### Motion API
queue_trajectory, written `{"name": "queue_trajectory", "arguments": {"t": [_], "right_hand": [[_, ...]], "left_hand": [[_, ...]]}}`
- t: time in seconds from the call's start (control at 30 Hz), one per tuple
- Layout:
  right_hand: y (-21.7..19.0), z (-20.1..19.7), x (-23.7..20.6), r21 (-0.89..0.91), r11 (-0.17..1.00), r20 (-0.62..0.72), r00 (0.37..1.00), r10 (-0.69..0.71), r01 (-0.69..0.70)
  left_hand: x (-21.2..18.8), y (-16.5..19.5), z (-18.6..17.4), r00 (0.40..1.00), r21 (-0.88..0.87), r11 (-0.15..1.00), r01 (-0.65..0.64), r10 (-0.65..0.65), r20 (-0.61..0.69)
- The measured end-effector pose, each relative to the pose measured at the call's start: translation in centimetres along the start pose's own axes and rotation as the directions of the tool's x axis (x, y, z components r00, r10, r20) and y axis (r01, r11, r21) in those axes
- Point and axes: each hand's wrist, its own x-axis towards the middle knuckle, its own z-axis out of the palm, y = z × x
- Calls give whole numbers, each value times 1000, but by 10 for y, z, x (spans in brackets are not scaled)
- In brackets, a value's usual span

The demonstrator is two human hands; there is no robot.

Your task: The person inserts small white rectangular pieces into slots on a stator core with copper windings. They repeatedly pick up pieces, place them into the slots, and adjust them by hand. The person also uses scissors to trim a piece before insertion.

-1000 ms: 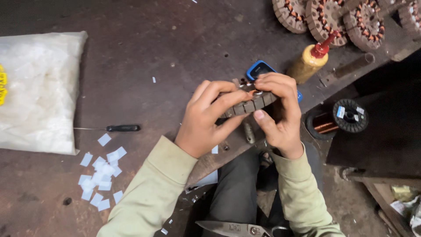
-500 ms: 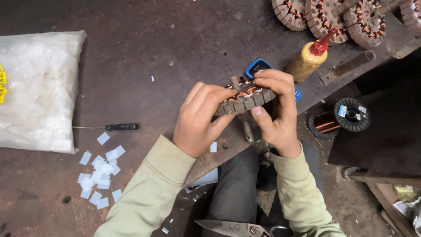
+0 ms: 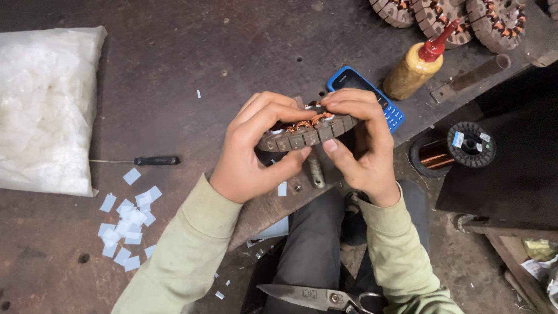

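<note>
I hold a motor stator point(image 3: 307, 132), a ring of grey metal segments with copper windings showing along its top, in both hands above the near edge of the dark worktop point(image 3: 232, 52). My left hand point(image 3: 256, 154) wraps it from the left, fingers curled over the top and thumb pressed under its lower rim, so that grip is closed on the stator. My right hand point(image 3: 360, 145) closes on its right end, fingertips on top by the windings and thumb beneath. Just behind the stator lies a blue mobile phone point(image 3: 378, 99), partly hidden by my right hand. Further behind and to the right of the stator stands a yellow squeeze bottle with a red nozzle point(image 3: 415, 67). To the stator's left lies a black-handled screwdriver point(image 3: 145, 160), with small white paper slips point(image 3: 128, 221) scattered below it, and a white plastic bag point(image 3: 43, 110) far left. Below the stator, scissors point(image 3: 317, 296) rest near my lap.
</note>
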Motion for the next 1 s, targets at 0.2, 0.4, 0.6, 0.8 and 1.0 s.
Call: {"name": "queue_trajectory", "arguments": {"t": [0.2, 0.4, 0.6, 0.8, 1.0], "right_hand": [[4, 7, -1, -23, 999, -82, 996, -25, 23], [-9, 5, 4, -148, 989, -43, 998, -35, 28], [-30, 9, 11, -218, 971, -15, 995, -101, 96], [-36, 2, 11, -351, 922, 24, 985, -168, 166], [-28, -5, 10, -415, 876, 77, 969, -237, 247]], "left_hand": [[-1, -2, 8, 997, 164, 985, -57, 63, -32], [-3, 0, 2, 989, 170, 976, -137, 146, -39], [-60, 57, 2, 941, 410, 908, 82, 65, -332], [-140, 98, -37, 831, 762, 341, 551, -135, -540], [-136, 67, -51, 867, 880, 46, 473, -199, -456]]}}
